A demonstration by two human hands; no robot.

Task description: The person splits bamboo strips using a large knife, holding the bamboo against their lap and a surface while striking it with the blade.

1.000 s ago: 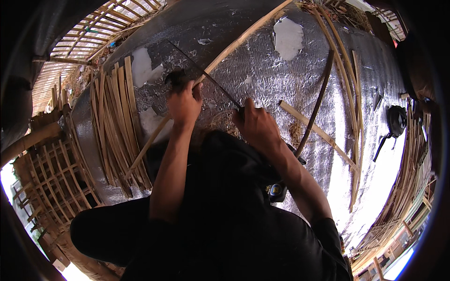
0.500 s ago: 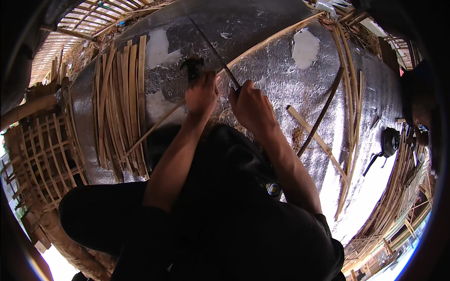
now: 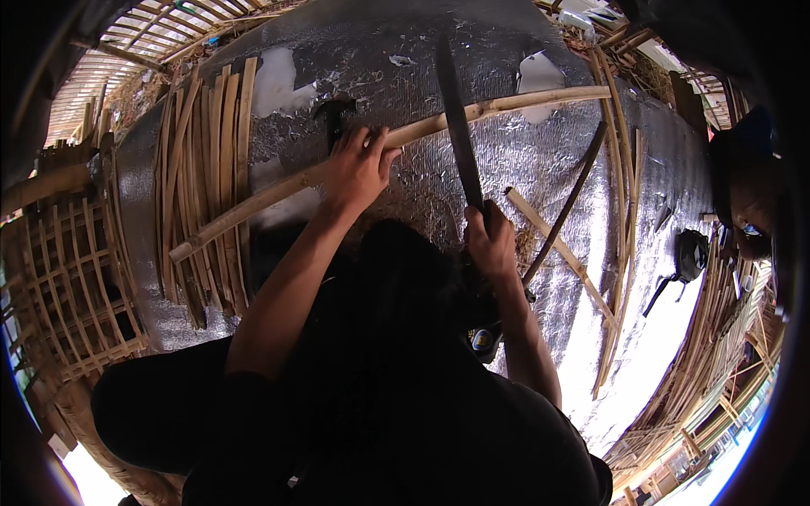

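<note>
My right hand (image 3: 492, 243) is closed round the handle of a machete (image 3: 458, 126). Its long dark blade points away from me and crosses over a bamboo strip (image 3: 422, 126). The strip runs slantwise from the lower left to the upper right, its broad face showing. Around its middle my left hand (image 3: 357, 175) holds it, fingers curled over the top and thumb along the near side. Just beyond that hand lies a dark tool shaped like a hammer (image 3: 335, 114), its lower part hidden behind my fingers.
A bundle of bamboo strips (image 3: 211, 169) lies at the left on a silvery foil sheet (image 3: 371, 72). To the right are a short bamboo piece (image 3: 561, 257), a dark curved strip (image 3: 574, 198), longer strips (image 3: 629, 169) and a black bag (image 3: 690, 255). A person (image 3: 755, 185) is at the right edge.
The machete has swung upright and shifted right with my right hand, which has drawn nearer to me. The bamboo strip has turned its broad face up and moved; my left hand has spread over it.
</note>
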